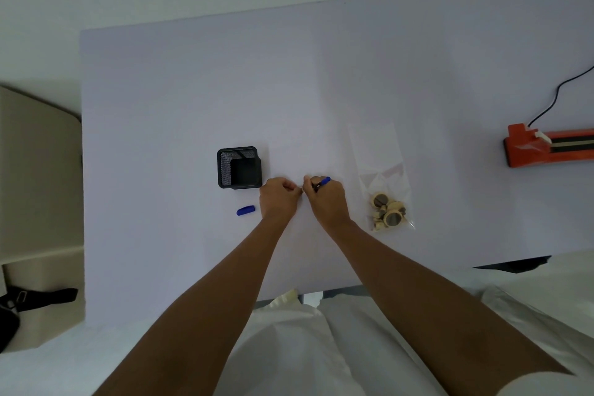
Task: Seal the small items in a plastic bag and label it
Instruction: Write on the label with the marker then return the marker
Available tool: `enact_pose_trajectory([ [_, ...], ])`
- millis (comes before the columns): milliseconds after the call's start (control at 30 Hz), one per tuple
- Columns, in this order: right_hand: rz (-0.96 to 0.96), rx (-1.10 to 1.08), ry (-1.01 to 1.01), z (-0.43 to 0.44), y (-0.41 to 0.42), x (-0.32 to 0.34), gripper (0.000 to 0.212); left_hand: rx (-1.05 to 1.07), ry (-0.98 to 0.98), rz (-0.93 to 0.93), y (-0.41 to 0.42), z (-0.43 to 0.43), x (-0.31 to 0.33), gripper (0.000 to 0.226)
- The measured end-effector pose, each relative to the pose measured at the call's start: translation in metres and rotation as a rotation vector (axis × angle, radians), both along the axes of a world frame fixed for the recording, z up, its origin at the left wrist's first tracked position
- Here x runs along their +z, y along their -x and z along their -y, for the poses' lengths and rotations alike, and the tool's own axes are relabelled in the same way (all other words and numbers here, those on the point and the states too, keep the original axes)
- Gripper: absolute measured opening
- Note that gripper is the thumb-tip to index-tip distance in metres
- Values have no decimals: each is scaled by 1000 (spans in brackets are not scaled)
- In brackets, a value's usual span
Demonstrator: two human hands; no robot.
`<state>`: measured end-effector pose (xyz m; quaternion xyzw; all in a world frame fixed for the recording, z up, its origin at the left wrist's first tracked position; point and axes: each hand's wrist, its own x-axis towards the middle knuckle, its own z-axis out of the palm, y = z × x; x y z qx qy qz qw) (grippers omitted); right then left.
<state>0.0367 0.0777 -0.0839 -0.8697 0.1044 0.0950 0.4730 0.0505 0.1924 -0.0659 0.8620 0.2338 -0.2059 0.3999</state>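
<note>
A clear plastic bag (379, 154) lies flat on the white table (193, 90), right of my hands, with several small round tan and grey items (387, 210) gathered at its near end. My right hand (326, 199) is closed around a blue pen (324, 182), tip pointing down toward the table. My left hand (278, 198) is curled close beside it, fingertips pinched at something tiny between the two hands; I cannot make out what it is. The pen's blue cap (246, 210) lies on the table left of my left hand.
A black mesh pen holder (239, 167) stands just beyond my left hand. An orange heat sealer (546, 148) with a black cord (559, 90) sits at the table's right edge. A beige chair and a black bag (9, 315) are off the left side.
</note>
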Motion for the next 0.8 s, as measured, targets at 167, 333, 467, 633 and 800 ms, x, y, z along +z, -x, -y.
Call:
enact_pose_trajectory([
  [167, 30, -4, 12, 1, 2, -2, 48, 4, 2, -5, 0, 0, 0, 11],
  [333, 37, -38, 3, -1, 2, -4, 48, 1, 2, 7, 1, 0, -1, 11],
  [467, 78, -42, -52, -6, 2, -3, 36, 3, 9, 7, 0, -1, 0, 12],
  [633, 82, -31, -74, -8, 4, -3, 28, -16, 14, 8, 0, -2, 1, 14],
  [800, 90, -18, -76, -7, 2, -3, 35, -82, 29, 26, 8, -6, 3, 15],
])
